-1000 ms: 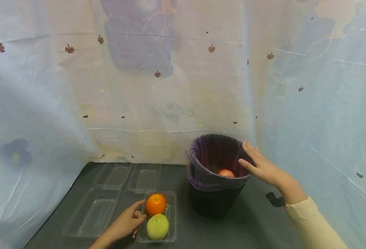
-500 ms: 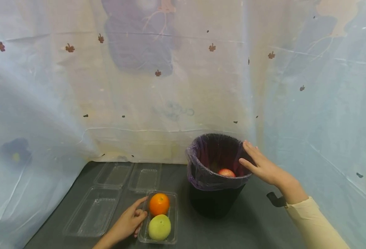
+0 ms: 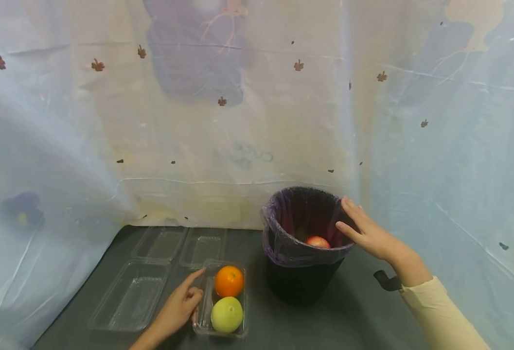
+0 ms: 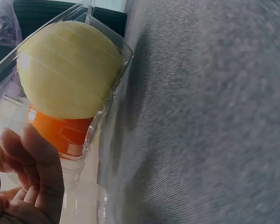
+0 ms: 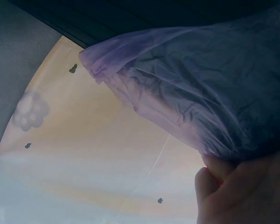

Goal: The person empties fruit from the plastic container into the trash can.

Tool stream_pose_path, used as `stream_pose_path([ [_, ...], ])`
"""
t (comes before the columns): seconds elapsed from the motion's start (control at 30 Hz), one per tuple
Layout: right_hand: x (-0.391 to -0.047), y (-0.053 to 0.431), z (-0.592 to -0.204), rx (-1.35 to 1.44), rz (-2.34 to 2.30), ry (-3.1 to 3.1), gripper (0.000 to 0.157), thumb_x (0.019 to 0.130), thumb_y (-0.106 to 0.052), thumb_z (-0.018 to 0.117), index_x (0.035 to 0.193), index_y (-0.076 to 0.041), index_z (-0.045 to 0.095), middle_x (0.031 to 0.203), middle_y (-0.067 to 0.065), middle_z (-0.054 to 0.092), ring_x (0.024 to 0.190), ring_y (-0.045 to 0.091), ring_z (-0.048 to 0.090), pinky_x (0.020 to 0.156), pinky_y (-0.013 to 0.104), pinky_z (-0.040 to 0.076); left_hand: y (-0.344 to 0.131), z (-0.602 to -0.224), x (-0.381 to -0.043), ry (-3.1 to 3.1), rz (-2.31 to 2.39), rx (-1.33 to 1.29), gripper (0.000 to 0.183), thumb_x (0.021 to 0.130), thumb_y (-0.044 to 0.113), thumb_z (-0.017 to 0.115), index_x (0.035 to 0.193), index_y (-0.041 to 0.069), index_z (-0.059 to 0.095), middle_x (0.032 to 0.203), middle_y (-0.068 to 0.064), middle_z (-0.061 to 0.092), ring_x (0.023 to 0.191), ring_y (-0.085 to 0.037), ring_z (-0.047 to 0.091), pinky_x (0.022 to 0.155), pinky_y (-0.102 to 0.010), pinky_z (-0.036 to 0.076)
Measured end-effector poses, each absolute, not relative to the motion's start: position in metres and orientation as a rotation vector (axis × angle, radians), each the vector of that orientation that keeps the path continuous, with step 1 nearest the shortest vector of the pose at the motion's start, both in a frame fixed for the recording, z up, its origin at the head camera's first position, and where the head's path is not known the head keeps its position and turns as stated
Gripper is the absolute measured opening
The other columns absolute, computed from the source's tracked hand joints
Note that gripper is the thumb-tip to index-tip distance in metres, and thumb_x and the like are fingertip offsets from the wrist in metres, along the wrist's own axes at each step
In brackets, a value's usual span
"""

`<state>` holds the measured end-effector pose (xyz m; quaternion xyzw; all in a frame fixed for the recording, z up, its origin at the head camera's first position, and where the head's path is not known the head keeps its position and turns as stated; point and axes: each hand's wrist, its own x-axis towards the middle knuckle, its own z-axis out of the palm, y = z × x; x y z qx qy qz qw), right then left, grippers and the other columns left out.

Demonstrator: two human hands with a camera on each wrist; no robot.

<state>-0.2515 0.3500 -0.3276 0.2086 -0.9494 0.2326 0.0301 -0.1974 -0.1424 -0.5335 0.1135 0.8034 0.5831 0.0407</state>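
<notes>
In the head view my left hand (image 3: pixel 179 307) is at the left side of a clear plastic container (image 3: pixel 207 324), gripping its edge with the index finger stretched along it. Inside lie an orange (image 3: pixel 229 281) and, nearer me, a round yellow-green fruit (image 3: pixel 227 315). The container looks tilted in the left wrist view, where curled fingers (image 4: pixel 42 163) show beside it. My right hand (image 3: pixel 372 238) rests on the right rim of a black bin (image 3: pixel 298 287), its fingers mostly straight. A purple bag (image 3: pixel 283 250) lines the bin, and a red fruit (image 3: pixel 318 242) shows inside.
On the dark tabletop (image 3: pixel 366 321), left of my left hand, stands a large clear container (image 3: pixel 130 301). Two more clear containers, one at far left (image 3: pixel 158 245) and one beside it (image 3: pixel 202 250), stand behind. Patterned plastic sheeting (image 3: pixel 239 136) hangs around the back and sides.
The orange and the yellow-green fruit have shifted to the right within the container, which has moved slightly away from me at my left hand. My right hand and the bin stay in place.
</notes>
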Motion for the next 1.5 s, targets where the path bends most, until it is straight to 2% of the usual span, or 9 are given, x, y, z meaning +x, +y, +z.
stream_pose_path([
  [0.5, -0.252, 0.350, -0.329, 0.664, 0.716, -2.898, 0.076, 0.105, -0.043, 0.049, 0.162, -0.010, 0.011, 0.168, 0.011, 0.001, 0.153, 0.036, -0.006, 0.117, 0.065, 0.006, -0.152, -0.494, -0.202, 2.606, 1.895, 0.380, 0.057, 0.102, 0.007, 0.055, 0.154, 0.019, 0.035, 0.061, -0.003, 0.055, 0.047, -0.016, 0.054, 0.044, -0.030, 0.046],
  [0.73, -0.253, 0.349, -0.328, 0.660, 0.723, -2.893, 0.076, 0.105, -0.043, 0.049, 0.162, -0.010, 0.011, 0.168, 0.011, 0.002, 0.153, 0.037, -0.005, 0.116, 0.066, 0.007, -0.160, -0.477, -0.204, 2.652, 1.907, 0.347, 0.058, 0.102, 0.005, 0.054, 0.154, 0.021, 0.034, 0.063, -0.006, 0.056, 0.047, -0.018, 0.055, 0.047, -0.035, 0.050],
  [0.97, -0.253, 0.349, -0.326, 0.675, 0.718, -2.906, 0.076, 0.105, -0.043, 0.048, 0.162, -0.010, 0.010, 0.168, 0.013, 0.001, 0.153, 0.038, -0.007, 0.116, 0.066, 0.006, -0.159, -0.445, -0.197, 2.721, 1.865, 0.312, 0.059, 0.103, 0.006, 0.051, 0.157, 0.015, 0.029, 0.066, -0.010, 0.057, 0.049, -0.021, 0.055, 0.047, -0.033, 0.047],
  [1.1, -0.252, 0.349, -0.326, 0.675, 0.715, -2.916, 0.076, 0.105, -0.043, 0.048, 0.162, -0.010, 0.009, 0.168, 0.012, 0.000, 0.153, 0.038, -0.007, 0.116, 0.067, 0.006, -0.164, -0.443, -0.206, 2.727, 1.876, 0.350, 0.059, 0.104, 0.009, 0.050, 0.158, 0.020, 0.027, 0.066, -0.010, 0.057, 0.049, -0.023, 0.056, 0.047, -0.034, 0.049],
  [1.2, -0.252, 0.349, -0.326, 0.667, 0.714, -2.922, 0.077, 0.105, -0.044, 0.047, 0.162, -0.010, 0.009, 0.168, 0.012, -0.001, 0.152, 0.038, -0.008, 0.116, 0.067, 0.005, -0.166, -0.435, -0.210, 2.729, 1.898, 0.404, 0.059, 0.104, 0.008, 0.050, 0.158, 0.020, 0.028, 0.065, -0.009, 0.056, 0.049, -0.024, 0.056, 0.047, -0.035, 0.050],
  [1.37, -0.252, 0.349, -0.326, 0.662, 0.715, -2.925, 0.077, 0.105, -0.044, 0.047, 0.162, -0.011, 0.008, 0.168, 0.010, -0.002, 0.152, 0.039, -0.009, 0.115, 0.068, 0.006, -0.165, -0.414, -0.213, 2.777, 1.881, 0.448, 0.059, 0.104, 0.010, 0.050, 0.158, 0.021, 0.028, 0.063, -0.007, 0.056, 0.048, -0.027, 0.057, 0.043, -0.033, 0.046],
  [1.5, -0.252, 0.350, -0.327, 0.659, 0.719, -2.925, 0.077, 0.105, -0.045, 0.047, 0.162, -0.012, 0.007, 0.168, 0.010, -0.002, 0.152, 0.038, -0.009, 0.115, 0.068, 0.006, -0.163, -0.396, -0.215, 2.822, 1.869, 0.443, 0.059, 0.103, 0.014, 0.050, 0.157, 0.026, 0.029, 0.062, -0.007, 0.056, 0.046, -0.024, 0.055, 0.038, -0.031, 0.038],
])
